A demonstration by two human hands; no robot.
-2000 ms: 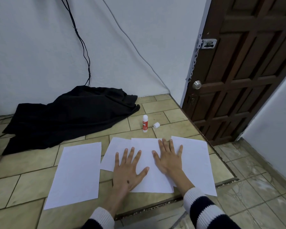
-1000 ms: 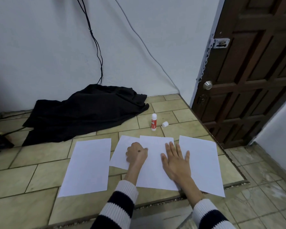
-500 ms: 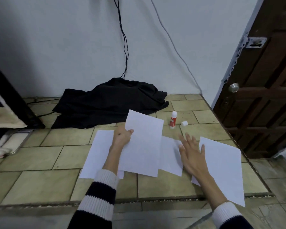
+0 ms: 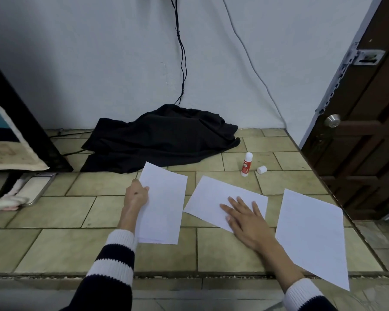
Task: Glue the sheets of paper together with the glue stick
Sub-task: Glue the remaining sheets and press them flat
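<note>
Glue stick (image 4: pixel 246 164) label unreadable. Left hand (image 4: pixel 135 195) grips a paper sheet (image 4: pixel 163 205); right hand (image 4: pixel 245 218) presses flat, fingers spread, on the middle sheet (image 4: pixel 213 198).

Tiled floor (image 4: pixel 54 212), beige, before me. On it: my black cloth (image 4: pixel 162 140) heaped at upper centre; glue stick (image 4: pixel 246 164) upright, its white cap (image 4: pixel 261 169) just beside, upper right; one paper sheet (image 4: pixel 213 198) centre, another sheet (image 4: pixel 310 234) lower right.

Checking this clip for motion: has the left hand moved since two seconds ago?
Yes. The left hand was pressed flat beside the right hand; it now grips a sheet and has swung leftward, further from the glue stick.
</note>
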